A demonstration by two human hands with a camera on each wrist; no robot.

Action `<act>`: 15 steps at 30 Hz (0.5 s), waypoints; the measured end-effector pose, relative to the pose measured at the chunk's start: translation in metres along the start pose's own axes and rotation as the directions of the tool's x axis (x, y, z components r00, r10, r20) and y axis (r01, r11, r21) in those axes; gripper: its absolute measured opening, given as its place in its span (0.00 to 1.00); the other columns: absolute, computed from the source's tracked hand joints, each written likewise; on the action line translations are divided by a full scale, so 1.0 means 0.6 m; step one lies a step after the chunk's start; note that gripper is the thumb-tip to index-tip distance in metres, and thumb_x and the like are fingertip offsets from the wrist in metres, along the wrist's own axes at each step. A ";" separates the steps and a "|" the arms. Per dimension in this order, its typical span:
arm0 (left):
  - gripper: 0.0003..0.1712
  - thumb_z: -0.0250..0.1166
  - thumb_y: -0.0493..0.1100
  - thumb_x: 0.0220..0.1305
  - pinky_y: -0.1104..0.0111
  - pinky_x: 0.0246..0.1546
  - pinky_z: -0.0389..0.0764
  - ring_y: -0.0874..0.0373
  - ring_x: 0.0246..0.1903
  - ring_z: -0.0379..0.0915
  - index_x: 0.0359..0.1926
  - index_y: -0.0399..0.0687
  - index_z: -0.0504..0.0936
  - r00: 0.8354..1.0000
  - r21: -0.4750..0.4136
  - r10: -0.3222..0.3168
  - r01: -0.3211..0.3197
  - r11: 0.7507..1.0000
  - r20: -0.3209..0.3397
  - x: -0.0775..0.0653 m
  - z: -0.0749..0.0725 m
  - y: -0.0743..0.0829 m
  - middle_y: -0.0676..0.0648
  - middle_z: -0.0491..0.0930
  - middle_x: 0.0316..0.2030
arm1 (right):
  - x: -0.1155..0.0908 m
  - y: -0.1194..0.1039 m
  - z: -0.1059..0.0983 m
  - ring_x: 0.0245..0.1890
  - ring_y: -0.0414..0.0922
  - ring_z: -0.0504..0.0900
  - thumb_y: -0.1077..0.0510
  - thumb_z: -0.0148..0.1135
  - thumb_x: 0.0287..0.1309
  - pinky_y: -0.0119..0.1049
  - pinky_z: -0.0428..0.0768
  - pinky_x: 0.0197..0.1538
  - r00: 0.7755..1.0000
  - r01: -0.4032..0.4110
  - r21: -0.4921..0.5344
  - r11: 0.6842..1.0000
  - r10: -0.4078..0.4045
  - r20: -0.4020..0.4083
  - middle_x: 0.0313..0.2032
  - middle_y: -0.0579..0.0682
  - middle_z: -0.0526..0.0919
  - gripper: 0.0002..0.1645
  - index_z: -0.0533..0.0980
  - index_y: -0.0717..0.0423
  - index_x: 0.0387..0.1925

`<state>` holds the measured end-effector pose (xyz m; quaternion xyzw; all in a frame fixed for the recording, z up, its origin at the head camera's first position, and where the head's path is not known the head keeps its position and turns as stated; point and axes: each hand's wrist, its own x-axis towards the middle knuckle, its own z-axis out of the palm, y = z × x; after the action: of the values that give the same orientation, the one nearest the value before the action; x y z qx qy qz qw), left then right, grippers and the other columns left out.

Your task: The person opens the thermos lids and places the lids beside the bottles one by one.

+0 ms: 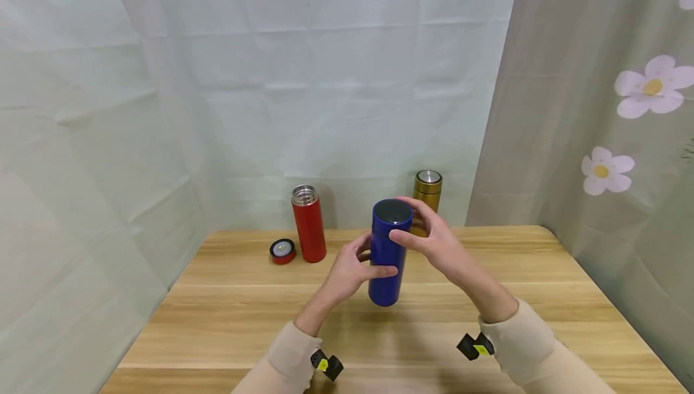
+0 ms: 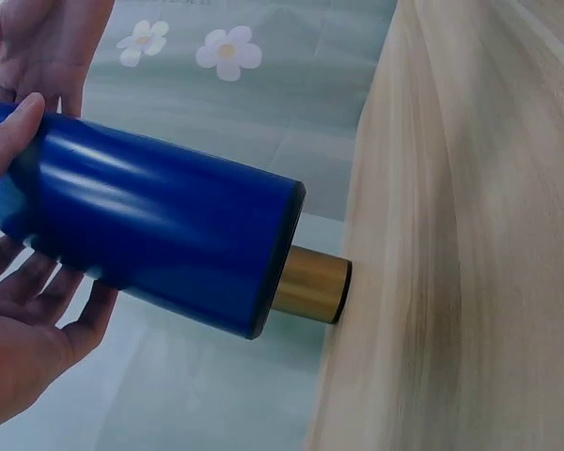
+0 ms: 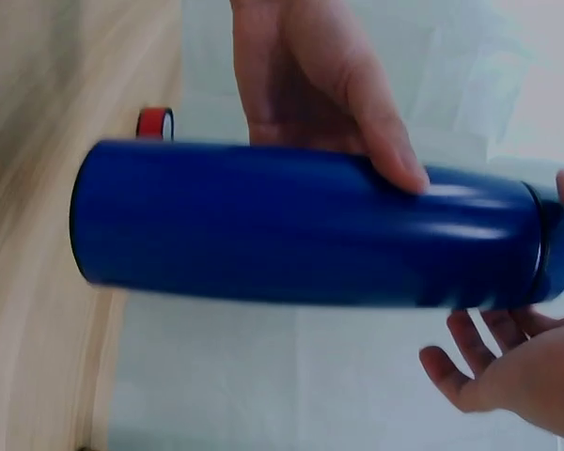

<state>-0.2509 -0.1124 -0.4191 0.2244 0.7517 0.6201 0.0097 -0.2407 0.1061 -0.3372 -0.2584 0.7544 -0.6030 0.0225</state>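
A blue thermos bottle (image 1: 386,270) is held upright, its base raised off the wooden table in the left wrist view. My left hand (image 1: 349,272) grips the middle of its body, thumb across the near side and fingers around the back. Up at the top, my right hand (image 1: 440,244) holds the blue lid (image 3: 560,246) between thumb and fingers. The lid sits on the bottle, with a thin dark seam below it in the right wrist view.
Behind and to the left stands a red thermos bottle (image 1: 310,230) with its mouth uncovered. Its red lid (image 1: 282,252) lies upside down beside it. A gold thermos bottle (image 1: 428,189), lid on, stands at the back, partly hidden by my right hand. Cloth curtains (image 1: 336,93) hang behind the table (image 1: 217,315).
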 end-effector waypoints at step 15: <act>0.43 0.78 0.51 0.60 0.43 0.67 0.71 0.50 0.63 0.76 0.74 0.56 0.71 0.999 -0.018 0.015 -0.015 1.000 0.030 0.001 -0.003 -0.001 0.48 0.81 0.62 | 0.003 -0.012 0.004 0.62 0.57 0.78 0.50 0.76 0.61 0.56 0.83 0.54 0.997 -0.002 -0.026 1.000 0.000 -0.073 0.60 0.55 0.81 0.39 0.71 0.48 0.70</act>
<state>-0.2525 -0.1139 -0.4193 0.2393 0.7444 0.6231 0.0184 -0.2388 0.1020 -0.3308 -0.2362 0.7627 -0.6021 -0.0083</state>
